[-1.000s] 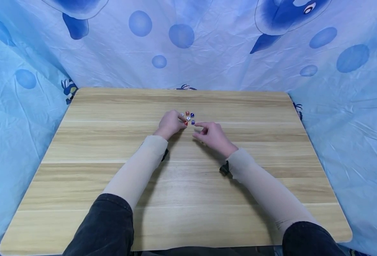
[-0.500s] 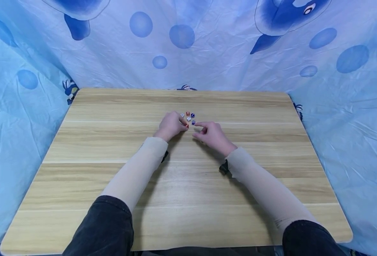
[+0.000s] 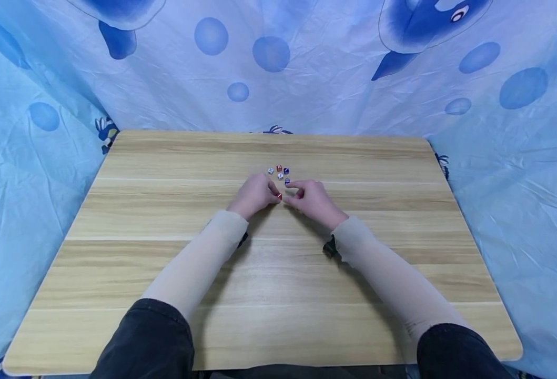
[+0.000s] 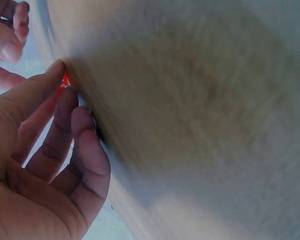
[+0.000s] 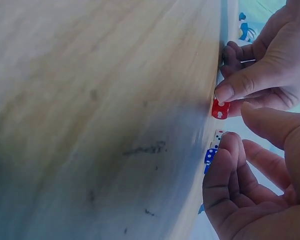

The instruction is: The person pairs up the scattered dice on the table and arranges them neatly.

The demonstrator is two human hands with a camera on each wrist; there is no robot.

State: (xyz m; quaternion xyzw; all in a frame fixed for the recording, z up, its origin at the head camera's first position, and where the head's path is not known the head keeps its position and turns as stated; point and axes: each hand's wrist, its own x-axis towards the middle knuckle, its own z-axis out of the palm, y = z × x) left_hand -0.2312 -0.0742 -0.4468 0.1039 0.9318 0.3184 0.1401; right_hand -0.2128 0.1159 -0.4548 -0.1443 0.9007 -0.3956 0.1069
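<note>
Between thumb and fingertips, my left hand [image 3: 254,196] pinches a red die [image 3: 280,197], close over the wooden table [image 3: 269,273]. The same red die [image 5: 220,110] shows its white pips in the right wrist view; fingers mostly cover it in the left wrist view. My right hand [image 3: 315,202] is just to its right, thumb and index finger apart with nothing between them. That index fingertip is right at a blue die [image 3: 287,181]. Beyond the hands sit another blue die [image 3: 286,171], a second red die [image 3: 279,168] and two white dice, one left [image 3: 271,171] and one in the middle [image 3: 280,176].
A blue sea-pattern cloth [image 3: 325,95] hangs behind the table and along both sides. Dark cameras are worn at the wrists, the right one [image 3: 330,247] near the tabletop. The table's far edge lies beyond the dice.
My left hand has drawn the red die toward the body, away from the other dice. The right hand has stayed nearly still, and the other dice keep their arrangement.
</note>
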